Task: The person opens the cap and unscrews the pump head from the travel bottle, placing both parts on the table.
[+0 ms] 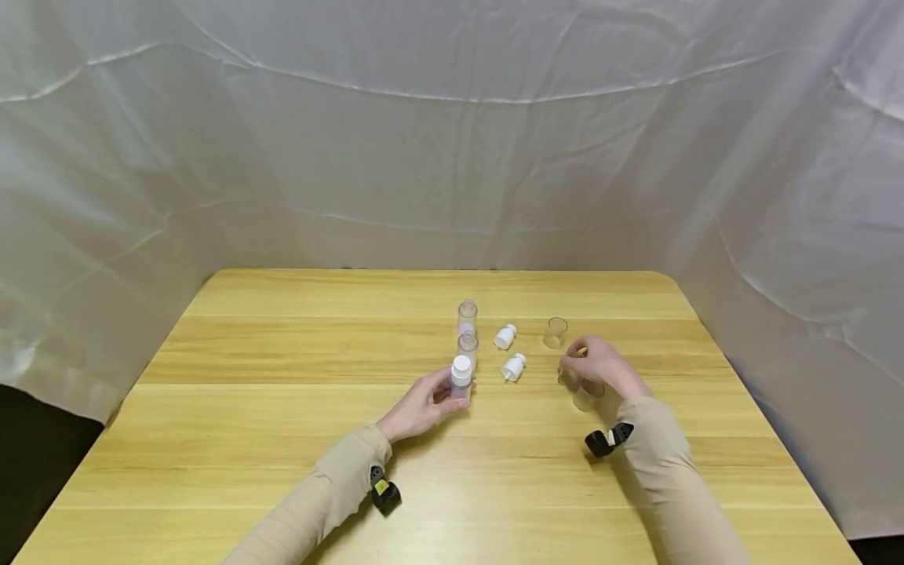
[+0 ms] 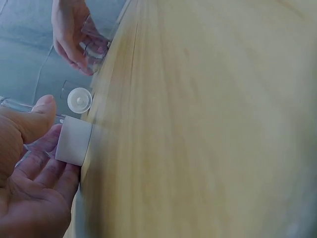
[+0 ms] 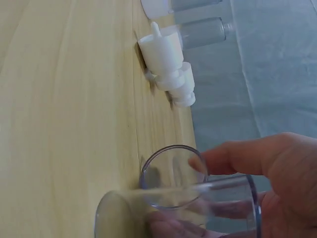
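Note:
My left hand (image 1: 424,406) holds a small clear bottle (image 1: 461,391) with a white pump top (image 1: 461,366), thumb on the near side and fingers behind. The left wrist view shows the bottle's white base (image 2: 74,142) down at the table. Off to the right, my right hand (image 1: 599,364) grips a clear cap (image 1: 566,378) by its sides; in the right wrist view its round rim (image 3: 174,147) shows between thumb and fingers. A second clear cap (image 1: 585,399) stands just nearer me, overlapping that hand in the right wrist view.
Two clear bottles (image 1: 468,312) with narrow necks stand in line beyond the held one. Two white pump tops (image 1: 504,337) lie on their sides between the hands. Another clear cap (image 1: 555,334) stands farther back. Pale cloth (image 1: 452,173) hangs around the wooden table (image 1: 282,353).

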Motion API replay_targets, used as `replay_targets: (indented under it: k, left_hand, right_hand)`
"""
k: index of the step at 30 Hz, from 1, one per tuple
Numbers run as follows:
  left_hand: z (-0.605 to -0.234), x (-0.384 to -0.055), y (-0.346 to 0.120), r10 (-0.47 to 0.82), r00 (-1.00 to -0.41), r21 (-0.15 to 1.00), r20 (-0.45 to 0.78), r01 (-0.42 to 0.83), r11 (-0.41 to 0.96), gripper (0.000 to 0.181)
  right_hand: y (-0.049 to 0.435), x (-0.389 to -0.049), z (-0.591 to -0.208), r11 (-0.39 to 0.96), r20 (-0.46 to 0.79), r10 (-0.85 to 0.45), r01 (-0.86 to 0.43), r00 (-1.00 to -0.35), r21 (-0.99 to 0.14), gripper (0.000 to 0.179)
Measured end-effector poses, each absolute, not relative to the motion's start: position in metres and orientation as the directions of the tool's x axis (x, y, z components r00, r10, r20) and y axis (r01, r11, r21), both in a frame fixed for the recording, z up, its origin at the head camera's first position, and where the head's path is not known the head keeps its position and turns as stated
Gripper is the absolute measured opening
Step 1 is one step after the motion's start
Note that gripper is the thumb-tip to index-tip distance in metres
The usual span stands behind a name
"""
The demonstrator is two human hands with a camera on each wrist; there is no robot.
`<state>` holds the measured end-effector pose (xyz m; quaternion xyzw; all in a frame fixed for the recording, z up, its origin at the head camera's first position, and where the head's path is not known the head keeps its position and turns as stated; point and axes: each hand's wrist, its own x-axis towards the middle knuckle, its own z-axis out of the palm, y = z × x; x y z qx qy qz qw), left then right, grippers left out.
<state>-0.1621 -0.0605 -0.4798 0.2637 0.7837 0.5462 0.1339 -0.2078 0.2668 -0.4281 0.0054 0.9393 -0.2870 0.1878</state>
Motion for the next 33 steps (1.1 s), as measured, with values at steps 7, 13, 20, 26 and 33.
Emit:
replay_targets:
  k: [7,13,20,26,33]
  left_hand:
    - [-0.479,-0.162,-0.060,0.557,-0.827,0.927,0.076,0.264,0.265,0.050]
    - [-0.480,-0.162,-0.060,0.555,-0.828,0.926,0.078,0.267,0.268,0.051]
    - [-0.481,-0.162,-0.059,0.556,-0.827,0.924,0.086,0.276,0.266,0.049]
    - [-0.482,-0.163,-0.059,0.557,-0.826,0.924,0.090,0.278,0.263,0.050]
    - [-0.482,-0.164,-0.059,0.561,-0.823,0.926,0.091,0.277,0.257,0.048]
  right_hand:
    - [0.268,-0.205,-0.428,0.751,-0.174,-0.126,0.021,-0.977,-0.660,0.047]
    - [0.268,-0.201,-0.427,0.711,-0.054,-0.152,-0.071,-0.987,-0.699,0.045]
    - [0.267,-0.200,-0.432,0.710,0.041,-0.204,-0.177,-0.978,-0.682,0.043]
    - [0.264,-0.199,-0.435,0.718,-0.002,-0.214,-0.156,-0.977,-0.678,0.043]
    - [0.263,-0.197,-0.435,0.715,0.037,-0.217,-0.184,-0.976,-0.675,0.046]
